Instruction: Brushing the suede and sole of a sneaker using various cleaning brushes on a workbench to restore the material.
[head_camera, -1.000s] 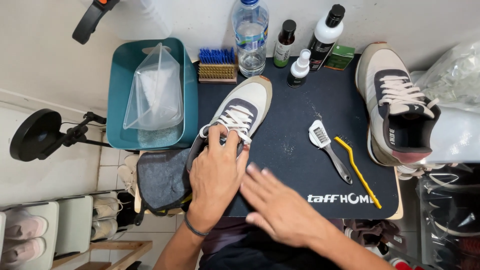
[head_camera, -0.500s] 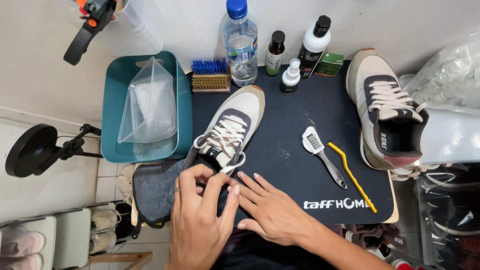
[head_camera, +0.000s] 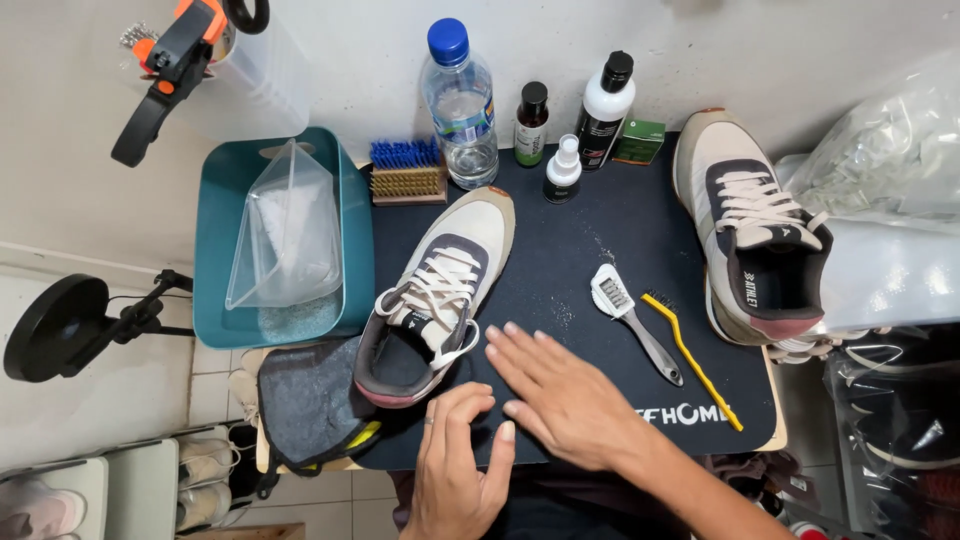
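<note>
Fingers of both my hands empty, just below the cream sneaker.

Right hand lies flat on the black mat, fingers spread, tips just beside the sneaker's heel. Left hand curls loosely, holding nothing, heel just beyond its fingertips. Two brushes lie right of my fingers.

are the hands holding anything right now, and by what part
Nothing is held. The right hand lies flat on the dark mat; the left hand is empty beside the shoe.

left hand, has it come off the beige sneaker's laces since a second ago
Yes. The left hand has pulled back toward the black mat's near edge, off the beige sneaker.
</note>
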